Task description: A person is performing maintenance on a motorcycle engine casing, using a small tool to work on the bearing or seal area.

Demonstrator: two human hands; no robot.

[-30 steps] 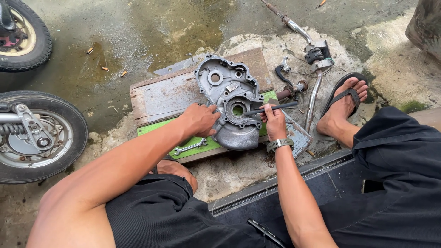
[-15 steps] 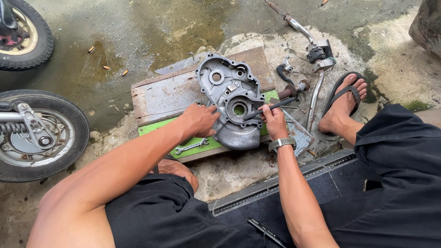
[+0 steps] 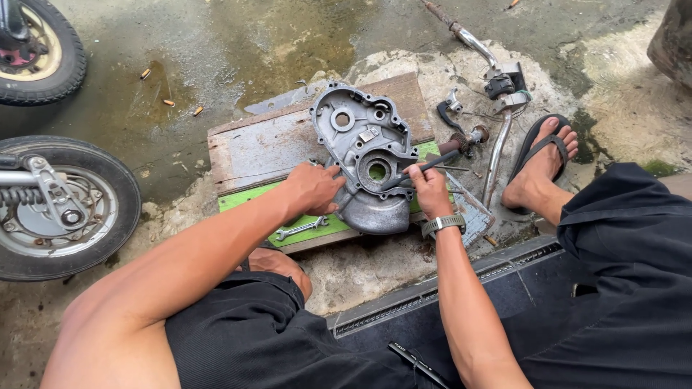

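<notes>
Little has moved: the left hand [image 3: 311, 189] still grips the metal engine cover [image 3: 367, 155], while the right hand [image 3: 430, 189] keeps a dark tool [image 3: 425, 168] at its middle hole, so the work there continues.

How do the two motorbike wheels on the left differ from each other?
The nearer wheel shows most of its round, with a silver hub, a coil spring and an arm across it. The farther wheel at the top corner is cut off by the picture's edge and shows a pale rim with a reddish centre. The nearer one looks larger in the picture. Both have black tyres and stand on wet concrete.
</notes>
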